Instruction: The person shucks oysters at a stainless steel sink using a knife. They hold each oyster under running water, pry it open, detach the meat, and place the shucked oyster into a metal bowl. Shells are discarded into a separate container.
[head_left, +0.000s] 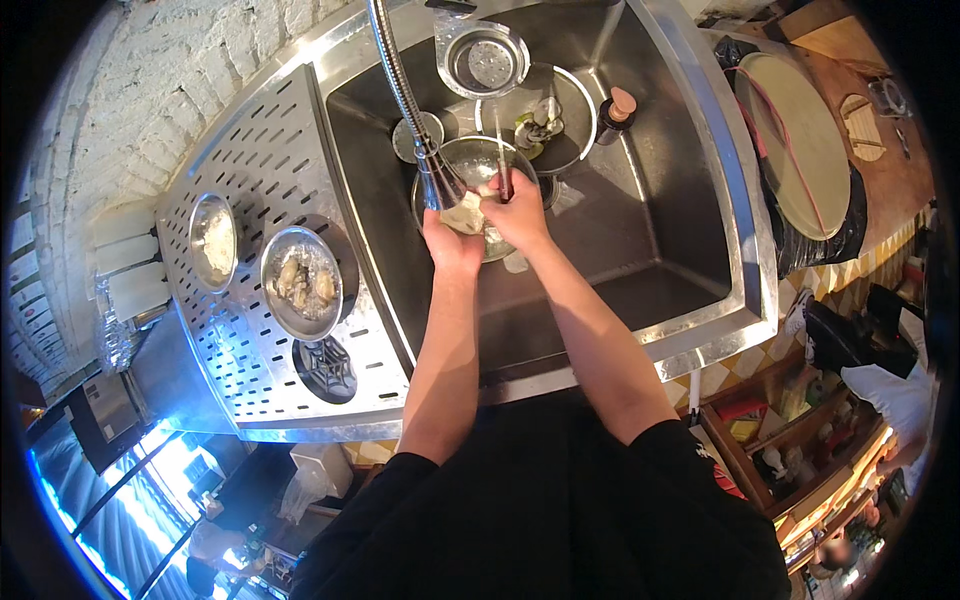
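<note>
In the sink (600, 247), my left hand (454, 244) holds a pale, whitish piece (465, 214), perhaps an oyster shell, over a metal bowl (480, 154). My right hand (521, 214) meets it from the other side. A knife (505, 184) with a dark reddish handle is gripped in that hand, its thin blade pointing away from me. The faucet's spray head (441, 180) hangs just above my left hand and partly covers the bowl. Behind, a larger round bowl (589, 124) contains several dark and pale shells (540, 124).
A pump bottle (617, 112), a small round container (416, 135) and a metal strainer (487, 60) stand around the bowls. On the perforated drainboard (255, 150) at left are a bowl of white powder (217, 244) and a bowl of shellfish-like pieces (304, 289). A round board (795, 142) lies at right.
</note>
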